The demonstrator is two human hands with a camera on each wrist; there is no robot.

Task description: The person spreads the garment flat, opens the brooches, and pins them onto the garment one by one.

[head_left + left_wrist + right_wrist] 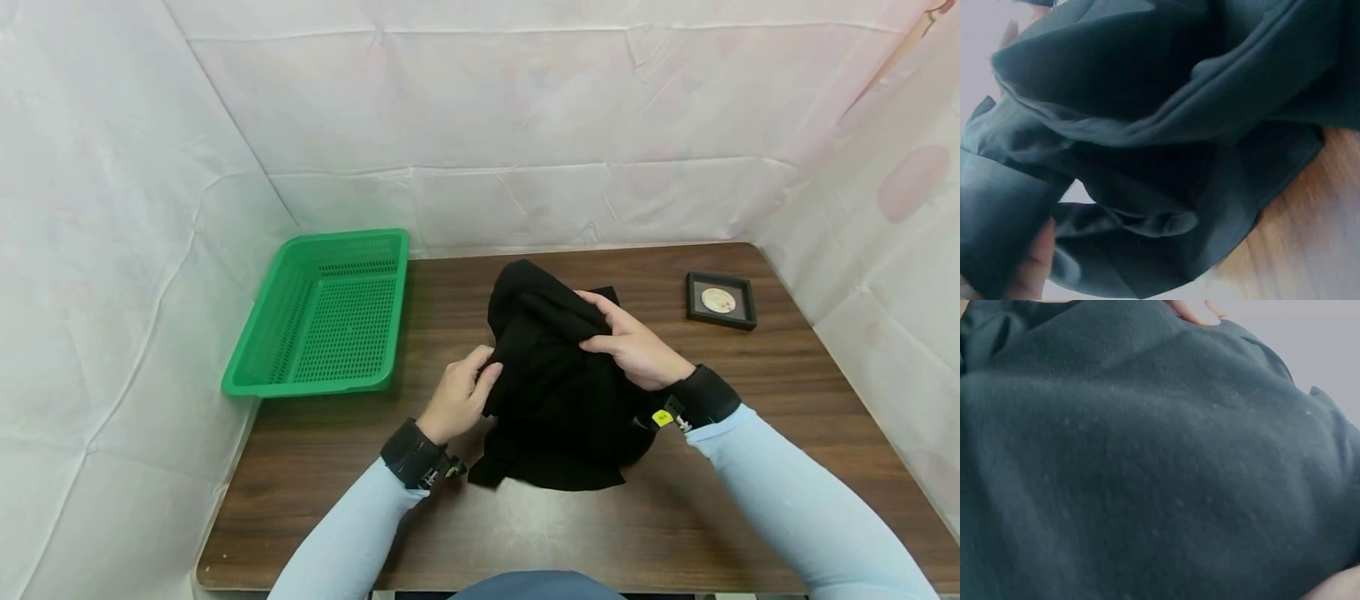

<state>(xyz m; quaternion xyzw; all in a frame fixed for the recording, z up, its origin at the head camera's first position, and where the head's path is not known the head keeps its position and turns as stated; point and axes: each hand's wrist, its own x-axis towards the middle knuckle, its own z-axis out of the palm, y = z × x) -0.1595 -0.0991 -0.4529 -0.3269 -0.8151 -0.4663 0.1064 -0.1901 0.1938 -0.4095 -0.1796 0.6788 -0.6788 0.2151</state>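
Observation:
A rumpled black garment [555, 392] hangs in folds between both hands over the middle of the table. My left hand [459, 396] pinches its left edge between thumb and fingers. On the opposite side my right hand [637, 346] grips the upper right part, thumb on the near face. In the left wrist view the garment [1222, 181] shows a hemmed edge sagging around a dark hollow, with left-hand fingers [1036, 262] at lower left. Cloth [1147, 462] fills most of the right wrist view, with fingertips [1197, 309] at its top edge.
A green perforated plastic basket [399, 333] stands at the table's back left. Toward the back right lies a small black frame [697, 314] with a round cream disc [718, 300] inside. White sheeting [510, 108] walls the brown wooden table [315, 483] at the back and sides.

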